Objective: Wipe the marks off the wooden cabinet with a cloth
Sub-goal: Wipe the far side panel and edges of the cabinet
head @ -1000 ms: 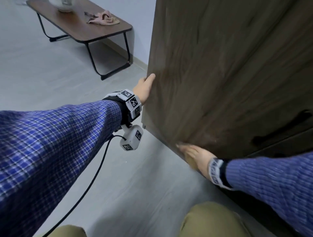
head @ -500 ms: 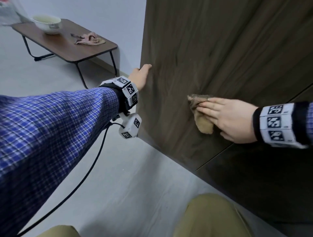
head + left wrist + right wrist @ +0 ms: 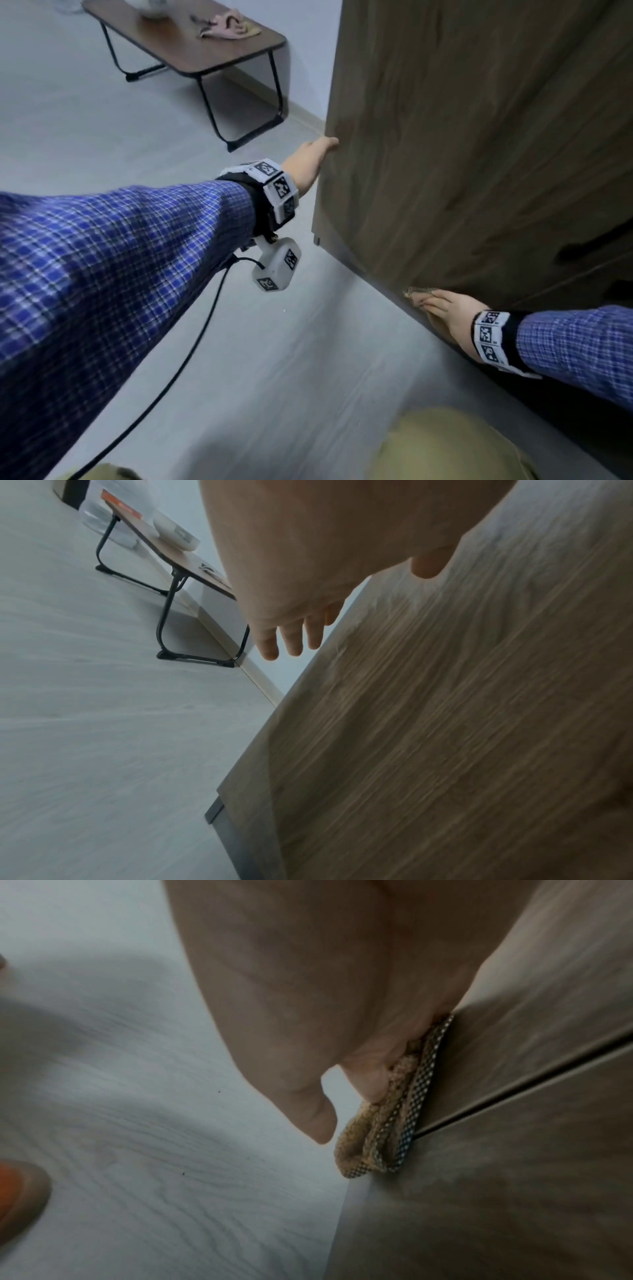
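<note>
**Cloth pressed low on the cabinet front**

Head view: wooden cabinet (image 3: 479,144) fills the right half of the frame. The left hand (image 3: 308,164) rests on its left vertical edge at mid-frame, thumb on the front face. Lower right, the right hand (image 3: 448,313) lies flat with straight fingers over a tan cloth (image 3: 416,293), pressing it against the bottom of the cabinet door, close to the grey floor (image 3: 239,359). A low surface (image 3: 219,51) on black legs stands at upper left, with a pink rag (image 3: 226,25) lying on it.

Left wrist view: the left hand (image 3: 308,561) shows relaxed, nearly straight fingers (image 3: 294,639) reaching past the cabinet (image 3: 445,723) edge; it holds nothing. A white bowl (image 3: 176,535) sits on the surface at upper left.

Right wrist view: the right hand (image 3: 325,988) presses the folded cloth (image 3: 387,1123), which has a dotted trim, against the wood beside a dark door seam (image 3: 514,1088). The thumb sticks out clear of the cloth.
</note>
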The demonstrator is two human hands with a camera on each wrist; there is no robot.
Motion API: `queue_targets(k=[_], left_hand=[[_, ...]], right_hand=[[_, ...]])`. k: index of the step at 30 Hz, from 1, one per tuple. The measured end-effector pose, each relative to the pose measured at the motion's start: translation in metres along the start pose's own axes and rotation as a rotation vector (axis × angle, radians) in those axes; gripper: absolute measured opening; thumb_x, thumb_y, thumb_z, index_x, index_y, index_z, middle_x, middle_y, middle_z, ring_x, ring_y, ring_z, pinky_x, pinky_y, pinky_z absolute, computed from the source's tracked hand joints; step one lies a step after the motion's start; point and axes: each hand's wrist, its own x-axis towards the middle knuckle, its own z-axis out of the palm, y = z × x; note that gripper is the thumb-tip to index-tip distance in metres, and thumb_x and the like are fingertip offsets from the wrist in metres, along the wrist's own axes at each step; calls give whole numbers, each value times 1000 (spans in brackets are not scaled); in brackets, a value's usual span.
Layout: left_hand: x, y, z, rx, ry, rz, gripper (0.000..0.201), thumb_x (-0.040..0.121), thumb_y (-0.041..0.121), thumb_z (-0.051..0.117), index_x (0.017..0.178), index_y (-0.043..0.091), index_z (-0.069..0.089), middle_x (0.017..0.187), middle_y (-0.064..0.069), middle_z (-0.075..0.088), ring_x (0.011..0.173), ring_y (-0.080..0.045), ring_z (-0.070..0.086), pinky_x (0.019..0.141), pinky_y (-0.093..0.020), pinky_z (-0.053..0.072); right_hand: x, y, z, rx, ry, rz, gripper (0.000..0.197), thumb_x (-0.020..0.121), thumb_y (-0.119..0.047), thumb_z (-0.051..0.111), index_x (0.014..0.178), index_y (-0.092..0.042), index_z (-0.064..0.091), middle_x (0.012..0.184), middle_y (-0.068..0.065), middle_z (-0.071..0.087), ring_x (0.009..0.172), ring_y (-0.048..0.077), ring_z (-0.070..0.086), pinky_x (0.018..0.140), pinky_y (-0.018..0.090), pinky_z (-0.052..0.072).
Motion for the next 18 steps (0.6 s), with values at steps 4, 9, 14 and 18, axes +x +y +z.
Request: queue_targets(k=[4,9,14,18], left_hand=[[6,6,9,-205,-19,-31,53,110,37,26,156,12,28,163,-4,29,149,-17,26,95,-19,32],[22,17,14,-369,-33,-7,55,109,43,18,155,15,32,161,1,35,143,-10,34,65,-12,28],[36,12,12,-427,-28,5,58,109,44,23,156,11,33,159,-1,36,136,-14,44,106,-9,34],[45,13,16,-396,-66,34,60,109,45,22,158,9,23,165,-5,24,151,-19,25,125,-36,16]], right_hand=[[39,8,-9,72,-34,59,63,104,-32,21,153,-7,-9,164,-1,-5,149,13,-9,118,32,-8],[156,24,-11,378,189,504,56,92,-57,9,147,-55,-2,105,-55,49,120,-17,18,110,22,-25],[131,70,-132,-66,99,194,60,103,-38,25,155,-13,11,163,4,12,150,20,2,119,40,-7],[126,101,-159,8,256,345,62,93,-24,31,152,-9,19,160,8,16,149,21,3,120,37,-5]])
